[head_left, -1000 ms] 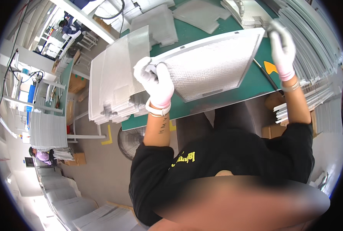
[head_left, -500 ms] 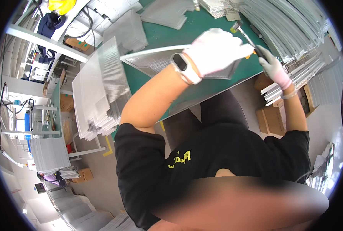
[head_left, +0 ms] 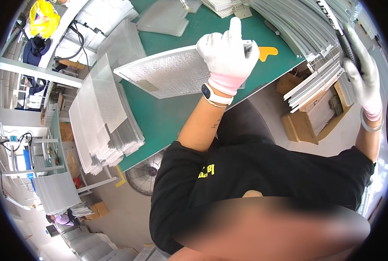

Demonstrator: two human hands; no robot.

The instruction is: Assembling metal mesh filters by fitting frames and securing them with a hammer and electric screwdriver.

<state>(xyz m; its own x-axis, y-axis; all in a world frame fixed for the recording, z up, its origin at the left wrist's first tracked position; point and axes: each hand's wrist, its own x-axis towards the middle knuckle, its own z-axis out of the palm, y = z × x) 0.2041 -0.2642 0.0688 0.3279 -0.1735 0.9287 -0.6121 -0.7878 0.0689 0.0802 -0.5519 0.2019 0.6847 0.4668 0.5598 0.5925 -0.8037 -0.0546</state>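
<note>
"Now that the view has shifted, what's biggest?"

"The green table (head_left: 172, 117), with a stack of mesh sheets (head_left: 96, 115) at its left. The framed mesh panel (head_left: 172, 71) is tilted up over the table, between that stack and the left hand (head_left: 228, 56)."

"What has just changed?"

"The right hand (head_left: 364, 74) has moved from the table's edge to well out beyond it, so it looks as though the left hand alone is steadying the panel."

"How are they set?"

"Left: mostly curled around the panel's upper right corner, index finger raised. Right: half closed, fingers long, around the grip of a black-handled tool (head_left: 347, 45) whose far end is out of view."

"Anything smaller that differs from half a second ago?"

"The orange scraper (head_left: 268, 52), mostly hidden behind the hands then, now lies plainly visible just beside the left hand."
</note>
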